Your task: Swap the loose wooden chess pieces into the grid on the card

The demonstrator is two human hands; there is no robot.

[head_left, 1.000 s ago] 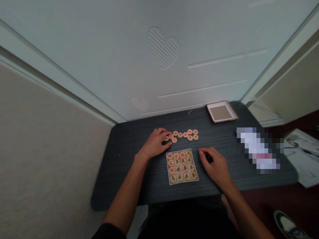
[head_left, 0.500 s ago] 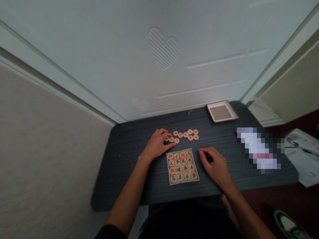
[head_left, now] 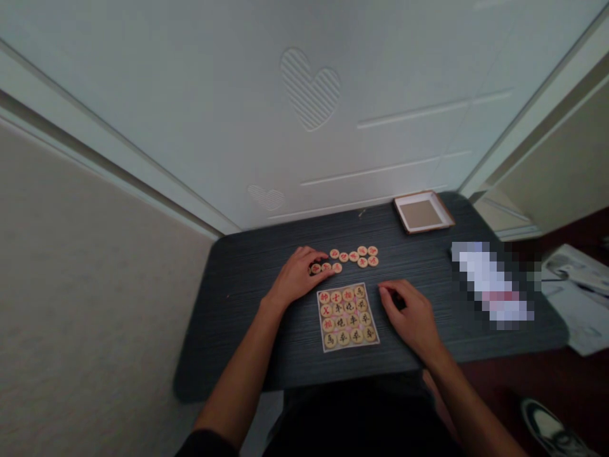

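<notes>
A small square paper board lies on the dark table, filled with several round wooden chess pieces marked in red and black. Just beyond it a loose row of red-marked pieces sits on the table. My left hand rests at the row's left end, fingers curled over the nearest pieces and touching them. My right hand lies on the table right of the board, fingers loosely curled, nothing seen in it.
An open shallow box stands at the table's far right corner. A blurred object lies near the right edge. White wall panels rise behind. Papers and a shoe are on the floor at right.
My left hand's fingers have drawn the leftmost loose pieces slightly toward the board. My right hand has stayed put.
</notes>
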